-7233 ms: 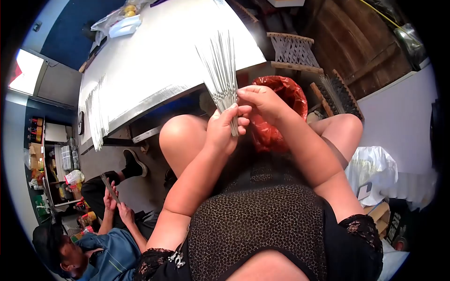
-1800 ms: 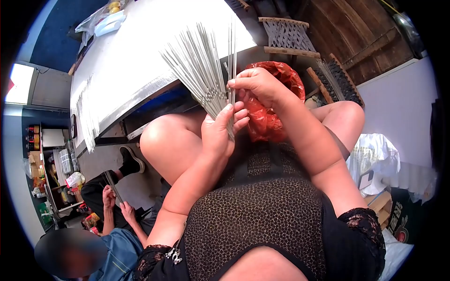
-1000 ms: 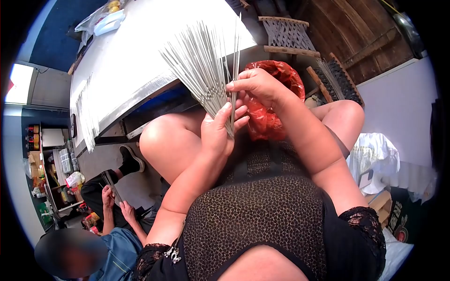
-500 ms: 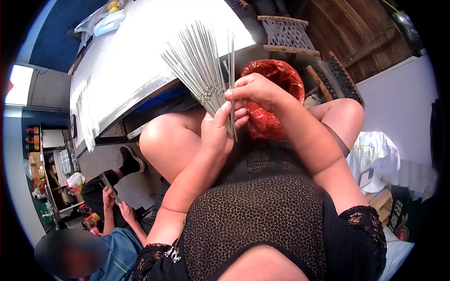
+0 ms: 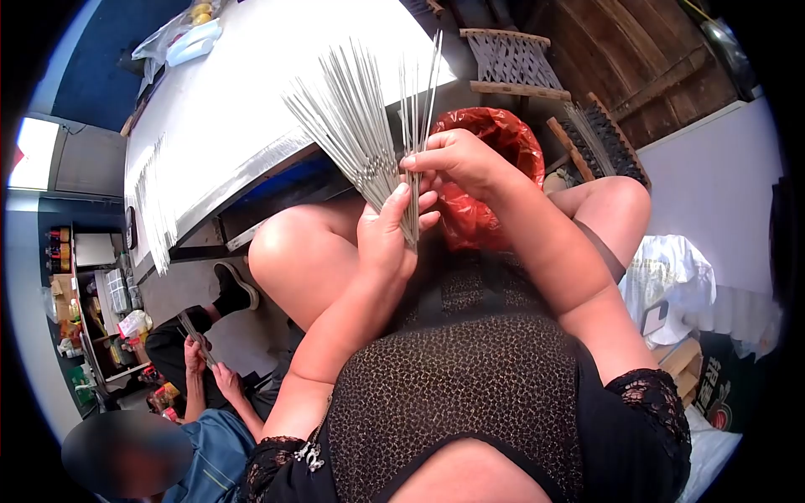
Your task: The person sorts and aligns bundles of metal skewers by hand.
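The left hand [image 5: 387,239] is clamped around the base of a bundle of thin rods [image 5: 352,126] fanned above its grip, and the smaller cluster [image 5: 412,138] just right of them shows more rods than a moment ago, so more stand parted, apparently pinched by the right hand [image 5: 461,163].

Woven stool [image 5: 516,62] (wooden rails [image 5: 520,90]), white plastic bag [image 5: 675,267], crowded shelves [image 5: 126,366] far left

From the wearer's head, one wide view faces forward and down. Close above the patterned top [image 5: 461,394], it looks past the table's near edge [image 5: 267,161].
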### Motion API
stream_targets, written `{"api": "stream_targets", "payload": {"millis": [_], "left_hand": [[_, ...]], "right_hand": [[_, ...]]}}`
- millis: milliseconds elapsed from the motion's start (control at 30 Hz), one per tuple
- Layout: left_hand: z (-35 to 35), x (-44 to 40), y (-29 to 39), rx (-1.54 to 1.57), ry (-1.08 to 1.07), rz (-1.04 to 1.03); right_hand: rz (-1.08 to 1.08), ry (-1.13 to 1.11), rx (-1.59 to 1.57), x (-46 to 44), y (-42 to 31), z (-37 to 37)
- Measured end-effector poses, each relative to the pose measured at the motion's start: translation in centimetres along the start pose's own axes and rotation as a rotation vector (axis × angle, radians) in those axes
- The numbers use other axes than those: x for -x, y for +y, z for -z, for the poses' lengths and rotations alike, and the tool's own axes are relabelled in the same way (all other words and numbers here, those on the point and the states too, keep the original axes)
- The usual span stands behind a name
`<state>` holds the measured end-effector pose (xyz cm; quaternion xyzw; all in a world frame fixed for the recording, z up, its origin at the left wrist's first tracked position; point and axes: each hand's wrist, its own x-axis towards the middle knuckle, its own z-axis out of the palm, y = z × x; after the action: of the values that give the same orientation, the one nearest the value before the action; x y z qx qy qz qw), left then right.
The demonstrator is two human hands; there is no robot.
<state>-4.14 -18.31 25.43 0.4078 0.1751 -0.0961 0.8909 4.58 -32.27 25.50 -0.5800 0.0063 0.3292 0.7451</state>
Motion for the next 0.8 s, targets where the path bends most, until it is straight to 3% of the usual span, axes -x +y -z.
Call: {"api": "stream_targets", "payload": {"millis": [800], "left_hand": [[0.2, -0.1, 0.1, 0.009, -0.024, -0.009]], "right_hand": [[0.029, 0.024, -0.057, -0.5, 0.3, -0.7]]}}
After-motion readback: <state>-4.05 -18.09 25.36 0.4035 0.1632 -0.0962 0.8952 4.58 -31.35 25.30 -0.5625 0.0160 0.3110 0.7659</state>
